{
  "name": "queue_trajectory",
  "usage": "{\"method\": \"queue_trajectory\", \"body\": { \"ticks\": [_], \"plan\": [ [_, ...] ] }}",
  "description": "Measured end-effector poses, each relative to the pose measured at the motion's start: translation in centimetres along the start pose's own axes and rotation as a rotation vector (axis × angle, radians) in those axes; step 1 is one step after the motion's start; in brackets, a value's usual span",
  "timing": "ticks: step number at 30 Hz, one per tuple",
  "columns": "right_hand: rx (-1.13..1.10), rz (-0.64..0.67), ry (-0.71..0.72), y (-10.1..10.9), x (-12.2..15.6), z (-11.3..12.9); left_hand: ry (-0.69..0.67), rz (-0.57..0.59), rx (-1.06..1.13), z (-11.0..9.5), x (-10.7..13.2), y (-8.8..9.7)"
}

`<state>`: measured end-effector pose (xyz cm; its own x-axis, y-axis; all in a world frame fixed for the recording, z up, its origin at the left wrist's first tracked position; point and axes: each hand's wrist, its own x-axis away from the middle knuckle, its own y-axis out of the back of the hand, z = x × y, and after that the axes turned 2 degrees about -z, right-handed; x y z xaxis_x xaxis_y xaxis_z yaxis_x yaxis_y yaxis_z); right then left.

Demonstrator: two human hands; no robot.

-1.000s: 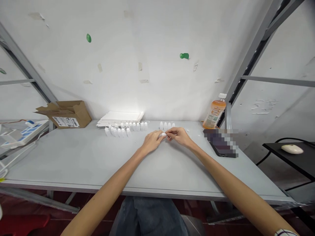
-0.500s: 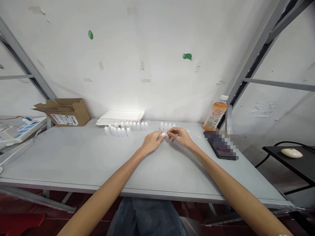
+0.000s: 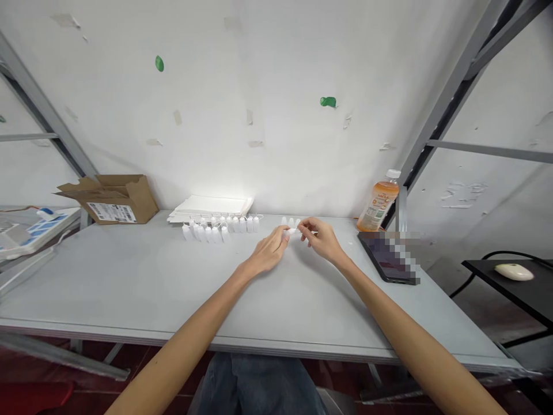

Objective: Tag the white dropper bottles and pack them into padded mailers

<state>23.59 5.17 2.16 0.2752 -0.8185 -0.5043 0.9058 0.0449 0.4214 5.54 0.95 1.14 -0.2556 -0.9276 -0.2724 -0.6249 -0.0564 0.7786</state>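
My left hand (image 3: 270, 251) pinches a small white paper tag (image 3: 287, 232) at its fingertips, on the grey table (image 3: 129, 282). My right hand (image 3: 318, 239) is just to the right, its fingertips on a thin white string (image 3: 300, 230) running from that tag. A small gap separates the two hands. Behind them stand a few white tags (image 3: 290, 222), partly hidden by my fingers. Further left lies a row of several similar tags (image 3: 220, 232) with strings, in front of a stack of white paper sheets (image 3: 211, 205).
A smartphone (image 3: 389, 257), partly pixelated, lies at the table's right. Behind it stands an orange drink bottle (image 3: 379, 202). A cardboard box (image 3: 113, 200) sits at the back left. Metal shelf uprights flank the table, and a white mouse (image 3: 514, 271) rests on a black surface at right.
My hands have drawn slightly apart, with the right hand moving right and a little up. The view has shifted slightly.
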Motion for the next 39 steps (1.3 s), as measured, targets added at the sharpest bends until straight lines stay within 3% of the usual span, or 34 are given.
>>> {"method": "queue_trajectory", "body": {
  "ticks": [5, 8, 11, 14, 19, 29, 39],
  "plan": [
    [0.213, -0.001, 0.137, -0.1, 0.4, 0.0, -0.084, -0.016, -0.173, 0.7, 0.1, -0.2],
    [0.192, 0.034, 0.147, -0.7, 0.6, 0.3, -0.066, -0.069, -0.19, 1.1, -0.1, 0.0],
    [-0.032, 0.063, 0.024, -0.8, 0.6, 0.5, 0.027, -0.078, -0.143, 1.6, -0.4, 0.3],
    [-0.186, -0.008, -0.085, -0.1, 0.3, 0.5, 0.163, -0.127, -0.112, 2.3, -0.4, 0.8],
    [-0.207, -0.076, -0.118, 1.4, -0.1, 0.1, 0.317, -0.237, -0.21, 2.7, 1.0, 1.7],
    [-0.204, -0.03, -0.112, 1.8, 0.2, 1.5, 0.56, -0.246, -0.365, 3.4, 3.4, 3.7],
    [-0.219, 0.005, -0.121, 2.6, 0.1, 1.4, 0.616, -0.231, -0.512, 3.9, 3.6, 4.4]
  ]
}}
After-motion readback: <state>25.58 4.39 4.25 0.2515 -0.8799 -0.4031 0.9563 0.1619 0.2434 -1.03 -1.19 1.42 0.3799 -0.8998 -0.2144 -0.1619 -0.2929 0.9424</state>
